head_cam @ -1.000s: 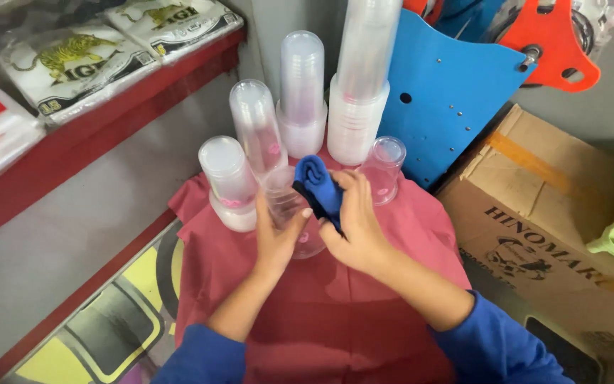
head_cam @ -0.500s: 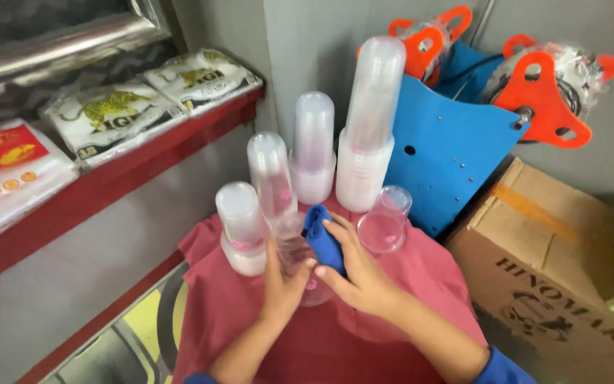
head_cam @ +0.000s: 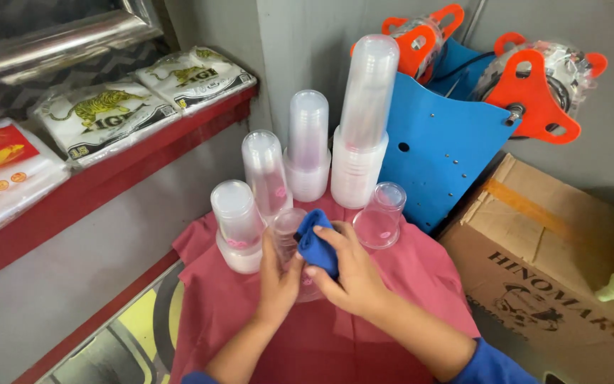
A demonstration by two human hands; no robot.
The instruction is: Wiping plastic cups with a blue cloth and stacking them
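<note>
Clear plastic cup: a see-through cup (head_cam: 294, 242) stands on the red cloth, low in the middle of the head view, between the two hands and partly hidden by them.
Blue cloth: a bunched blue rag (head_cam: 318, 240) sits at the cup's rim and upper side, pressed against the plastic.
Right hand: right hand (head_cam: 346, 274) is closed around the blue rag, fingers folded over it, pushing it onto the cup.
Left hand: left hand (head_cam: 278, 281) wraps the cup's near side, fingers curled on the wall, steadying it.
Change: against the pictures half a second and a second back, both hands sit in nearly the same hold; the rag has slid from the cup's far side toward its top edge. The view has lifted, so more of the wall and shelf shows.
Reading: judged from this, wiping of this one cup is under way, with the rag working round it.
Neighbours: a single upturned cup (head_cam: 380, 215) stands just right of the hands; four stacks of upturned cups (head_cam: 364, 135) stand behind.
Surface: red cloth (head_cam: 364, 341) covers the stand.
Further out: blue and orange machine (head_cam: 456, 135) behind; cardboard box (head_cam: 556, 263) at right; printed bags (head_cam: 111, 107) on the red shelf at left.
</note>
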